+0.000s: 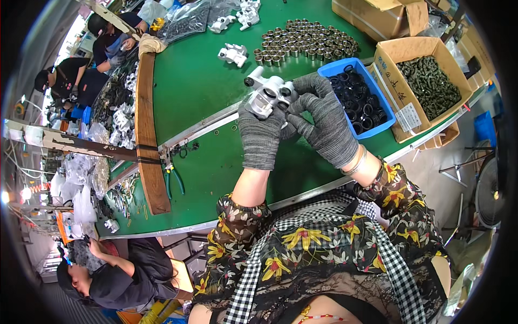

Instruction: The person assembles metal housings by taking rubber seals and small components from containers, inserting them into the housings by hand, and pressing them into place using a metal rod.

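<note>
My left hand [259, 137], in a grey knitted glove, is closed round a silver cast-metal brake caliper [268, 96] held above the green table. Round bores in the caliper face up toward me. My right hand [326, 121], gloved the same way, is at the caliper's right side. Its fingers are bent and pinched together; whatever lies between the tips is hidden. Just right of that hand is a blue bin [389, 120] of black rubber rings [360, 100]. Farther off, another silver caliper [233, 54] lies on the table.
Many metal sleeves [302, 40] stand at the back. A cardboard box [386, 65] of small dark parts is beyond the blue bin. Green-handled pliers [174, 178] lie near a wooden board [145, 129] at left. Co-workers sit at left; a person [129, 270] is at lower left.
</note>
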`<state>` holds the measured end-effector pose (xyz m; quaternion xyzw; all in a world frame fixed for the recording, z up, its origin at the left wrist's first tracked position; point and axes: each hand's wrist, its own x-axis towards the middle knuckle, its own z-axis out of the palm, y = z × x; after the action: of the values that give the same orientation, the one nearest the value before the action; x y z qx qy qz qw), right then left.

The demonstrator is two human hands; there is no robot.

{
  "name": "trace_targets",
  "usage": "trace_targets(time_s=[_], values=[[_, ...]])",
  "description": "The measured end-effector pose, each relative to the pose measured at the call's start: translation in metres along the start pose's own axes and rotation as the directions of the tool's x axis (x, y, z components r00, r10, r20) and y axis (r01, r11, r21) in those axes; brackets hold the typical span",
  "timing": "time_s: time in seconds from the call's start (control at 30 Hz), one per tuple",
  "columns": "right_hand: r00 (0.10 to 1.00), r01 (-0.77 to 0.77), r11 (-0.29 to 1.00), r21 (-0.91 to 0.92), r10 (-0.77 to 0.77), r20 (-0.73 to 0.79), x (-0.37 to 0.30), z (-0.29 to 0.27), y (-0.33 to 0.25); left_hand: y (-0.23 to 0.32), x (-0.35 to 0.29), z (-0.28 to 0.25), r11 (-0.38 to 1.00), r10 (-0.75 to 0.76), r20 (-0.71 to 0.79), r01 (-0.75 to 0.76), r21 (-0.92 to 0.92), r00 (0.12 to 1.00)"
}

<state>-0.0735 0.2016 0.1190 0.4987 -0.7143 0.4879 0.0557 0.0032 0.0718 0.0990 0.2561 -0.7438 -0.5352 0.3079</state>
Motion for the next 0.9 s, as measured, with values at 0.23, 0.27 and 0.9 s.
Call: trace_targets(time_s=[0.23,0.27,0.9], values=[[0.994,-0.08,0.967,0.244,0.094,-0.048,0.009,0.014,0.012,-0.022,0.01,0.007,0.964,0.12,-0.073,-0.099,0.246,0.99],[0.987,-0.083,0.957,0.277,0.117,-0.11,0.011,0.019,0.015,-0.024,0.012,0.01,0.964,0.121,-0.072,-0.1,0.247,0.99],[0.912,-0.319,0.905,0.28,0.374,-0.171,0.007,0.04,0.021,-0.074,0.035,0.016,0.039,-0.283,0.467,0.496,-0.867,0.838]])
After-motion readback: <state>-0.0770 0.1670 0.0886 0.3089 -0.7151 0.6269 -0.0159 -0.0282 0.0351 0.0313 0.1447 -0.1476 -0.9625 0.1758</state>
